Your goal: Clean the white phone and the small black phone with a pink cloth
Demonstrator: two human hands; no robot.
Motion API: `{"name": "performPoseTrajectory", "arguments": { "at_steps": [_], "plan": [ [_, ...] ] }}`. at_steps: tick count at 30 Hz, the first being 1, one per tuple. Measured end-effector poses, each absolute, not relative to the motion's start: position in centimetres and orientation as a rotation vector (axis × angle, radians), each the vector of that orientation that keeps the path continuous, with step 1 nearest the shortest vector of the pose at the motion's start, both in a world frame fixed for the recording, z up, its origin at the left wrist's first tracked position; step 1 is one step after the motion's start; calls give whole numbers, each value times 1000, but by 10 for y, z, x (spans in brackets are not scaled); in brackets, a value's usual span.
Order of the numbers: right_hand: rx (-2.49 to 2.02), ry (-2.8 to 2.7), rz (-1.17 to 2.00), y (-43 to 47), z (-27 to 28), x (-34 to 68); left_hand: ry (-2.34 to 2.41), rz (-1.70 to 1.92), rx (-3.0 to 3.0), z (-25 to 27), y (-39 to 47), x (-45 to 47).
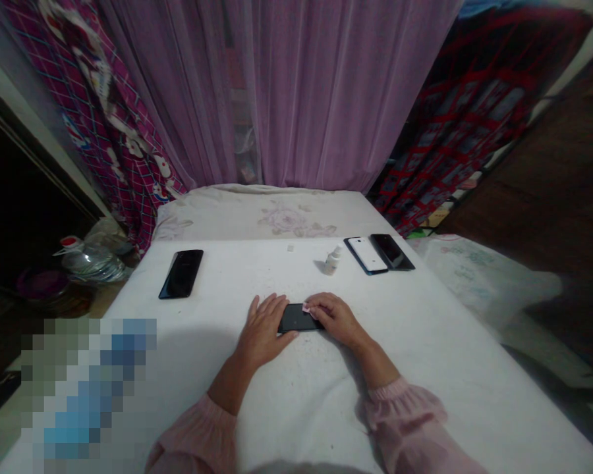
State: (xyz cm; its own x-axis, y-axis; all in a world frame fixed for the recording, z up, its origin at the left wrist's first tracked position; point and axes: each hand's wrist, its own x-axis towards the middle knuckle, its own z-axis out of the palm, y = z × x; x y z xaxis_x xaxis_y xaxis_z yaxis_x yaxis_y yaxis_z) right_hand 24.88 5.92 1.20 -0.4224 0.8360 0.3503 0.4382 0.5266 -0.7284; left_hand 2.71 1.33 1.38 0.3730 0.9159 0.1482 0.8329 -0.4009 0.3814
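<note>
A dark phone (300, 320) lies flat and sideways on the white cloth in front of me. My left hand (264, 332) grips its left end, fingers along the far edge and thumb at the near edge. Over the phone's right half, my right hand (337, 319) is closed in a pinch on a small pinkish-white piece (306, 307), perhaps cloth or a pad, pressed to the surface near the far edge. Beyond the right hand stands a small white bottle (333, 261), upright.
Another black phone (181, 274) lies at the left. At the back right are a white phone (367, 255) on a dark one and a further black phone (392, 251). A tiny pale square (290, 248) lies near the middle. Purple curtains (316, 99) hang behind; a water jug (91, 260) stands left, off the table.
</note>
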Motion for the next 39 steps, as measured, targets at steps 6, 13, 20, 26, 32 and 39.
{"name": "performPoseTrajectory", "arguments": {
  "at_steps": [6, 13, 20, 26, 32, 39],
  "plan": [
    [-975, -2121, 846, 59, 18, 261, 1555, 475, 2382, 16, 13, 27],
    [-963, -2162, 933, 56, 22, 265, 1549, 486, 2394, 14, 13, 26],
    [-1022, -2107, 751, 58, 17, 253, 1549, 503, 2394, 16, 14, 28],
    [-1120, -2059, 643, 58, 11, 246, 1554, 476, 2386, 16, 13, 27],
    [-1117, -2048, 640, 59, 7, 246, 1548, 519, 2398, 13, 13, 27],
    [-1012, -2076, 844, 58, 17, 259, 1544, 511, 2386, 14, 14, 27]
  ]
}}
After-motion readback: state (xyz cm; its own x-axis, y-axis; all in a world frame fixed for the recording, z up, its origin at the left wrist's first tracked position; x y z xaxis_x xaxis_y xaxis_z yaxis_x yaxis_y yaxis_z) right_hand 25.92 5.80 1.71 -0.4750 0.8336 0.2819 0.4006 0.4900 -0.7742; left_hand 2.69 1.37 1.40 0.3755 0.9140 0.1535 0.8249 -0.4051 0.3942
